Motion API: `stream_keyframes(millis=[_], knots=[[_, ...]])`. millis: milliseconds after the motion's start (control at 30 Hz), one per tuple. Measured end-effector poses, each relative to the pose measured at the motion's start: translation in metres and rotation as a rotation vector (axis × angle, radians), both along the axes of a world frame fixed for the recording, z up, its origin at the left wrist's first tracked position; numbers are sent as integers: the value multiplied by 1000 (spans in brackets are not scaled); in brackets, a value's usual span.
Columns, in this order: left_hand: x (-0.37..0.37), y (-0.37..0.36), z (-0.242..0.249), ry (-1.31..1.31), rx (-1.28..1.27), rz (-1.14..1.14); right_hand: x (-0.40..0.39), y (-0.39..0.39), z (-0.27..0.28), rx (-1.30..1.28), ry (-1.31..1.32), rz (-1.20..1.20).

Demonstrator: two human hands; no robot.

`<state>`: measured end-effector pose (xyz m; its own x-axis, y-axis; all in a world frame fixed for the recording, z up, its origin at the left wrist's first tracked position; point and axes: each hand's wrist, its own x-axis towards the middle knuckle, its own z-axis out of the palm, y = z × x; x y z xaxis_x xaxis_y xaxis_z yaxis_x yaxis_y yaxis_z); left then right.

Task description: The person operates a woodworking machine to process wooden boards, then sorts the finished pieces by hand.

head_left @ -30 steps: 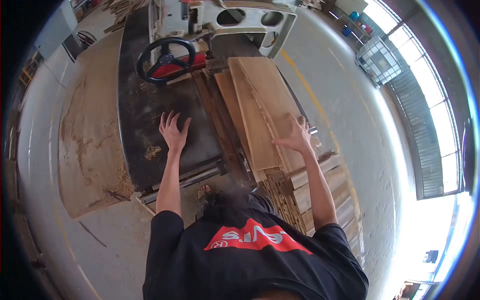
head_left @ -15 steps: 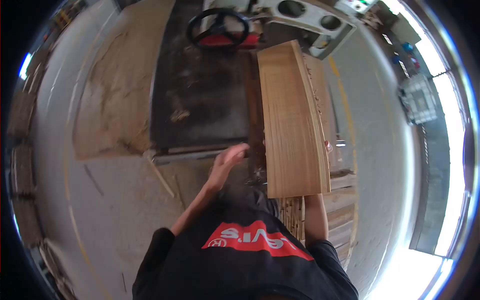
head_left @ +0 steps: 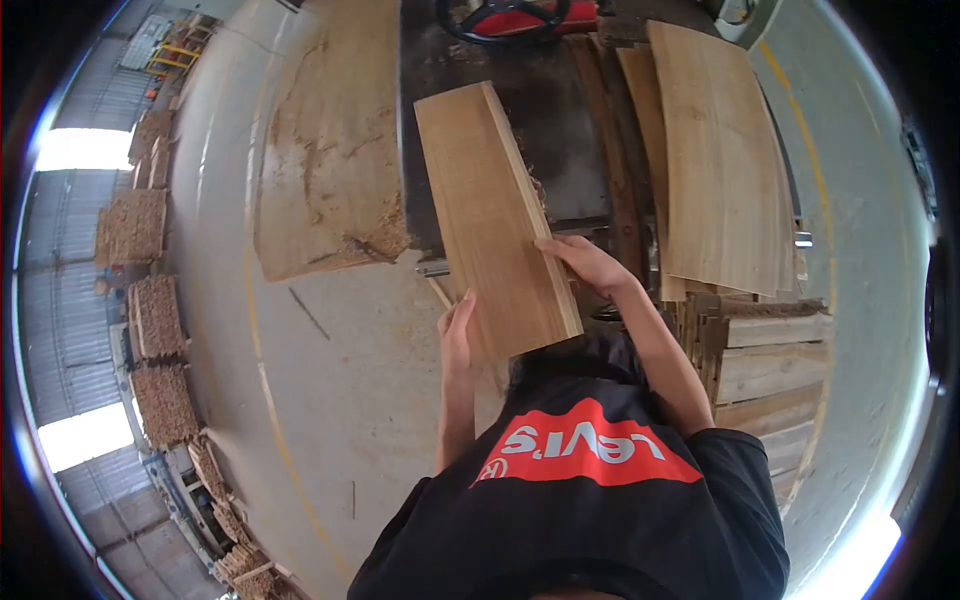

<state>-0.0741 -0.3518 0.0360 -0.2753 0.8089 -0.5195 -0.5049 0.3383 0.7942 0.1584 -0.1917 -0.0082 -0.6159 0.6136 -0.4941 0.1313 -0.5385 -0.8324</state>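
Fingers of right hand (head_left: 585,262) lie flat and close together on top face of wooden board (head_left: 495,215), near its right edge, thumb side hidden under it. Left hand (head_left: 458,330) grips board's near-left edge at approx 7 o'clock from board centre; fingers curl round the edge, tips out of sight underneath, so can't tell how tight they're bunched.

Board is held up off the machine table (head_left: 560,130), long axis running approx 11 to 5 o'clock, near end over person's chest, far end over dark table top. Sawdust lies on table beside board's right edge.

At approx 2 o'clock from board: stack of thin planks (head_left: 720,160), resting partly on table, well apart from the held board. At 12 o'clock, top of frame: black handwheel (head_left: 503,22) w/ red part behind. At 4 o'clock, lower right: pile of cut timber (head_left: 765,360). At 10 o'clock on floor: big flat sheet (head_left: 325,150) w/ sawdust along its edge.
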Motion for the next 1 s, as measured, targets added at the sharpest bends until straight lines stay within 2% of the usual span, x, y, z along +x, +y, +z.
stream_keyframes(millis=[33, 100, 133, 200, 233, 267, 333, 367, 467, 500, 533, 567, 667, 700, 800, 900, 1000], knots=[[-5, -1, -3, 90, 12, 36, -10, -1, 4, 189, -179, 116], [-2, 1, -3, 444, 58, -2, -18, -8, 14, 579, -550, 318], [0, 4, 4, 615, 81, -31, -23, -17, 26, 647, -458, 204], [6, 15, 28, 1034, 222, -230, -32, -32, 49, 782, -290, -24], [14, 20, 41, 1232, 296, -331, -41, -34, 51, 734, -165, -103], [24, 27, 53, 1160, 296, -386, -40, -32, 53, 676, -208, -53], [44, 37, 70, 1012, 286, -495, -35, -27, 98, 549, -292, 50], [45, 39, 72, 906, 190, -656, -36, -30, 85, 545, -430, -125], [36, 22, 43, 1366, 417, -916, -15, -25, 12, 563, -460, -479], [28, 17, 24, 1341, 319, -1026, -12, -23, -10, 557, -539, -572], [26, 15, 14, 1352, 304, -940, -11, -27, -12, 536, -621, -660], [26, 9, 3, 1359, 283, -857, -4, -27, -16, 464, -609, -651], [25, 11, -33, 1357, 377, -730, -6, -30, -16, 578, -600, -703], [28, 14, -46, 1345, 438, -700, -5, -36, -1, 603, -564, -573], [46, 20, -70, 1234, 527, -600, -19, -59, 30, 1070, -569, -441], [42, 29, -76, 1314, 605, -551, -21, -69, 18, 1100, -461, -139], [36, 40, -76, 1358, 575, -620, -20, -71, 7, 1048, -582, -11]])
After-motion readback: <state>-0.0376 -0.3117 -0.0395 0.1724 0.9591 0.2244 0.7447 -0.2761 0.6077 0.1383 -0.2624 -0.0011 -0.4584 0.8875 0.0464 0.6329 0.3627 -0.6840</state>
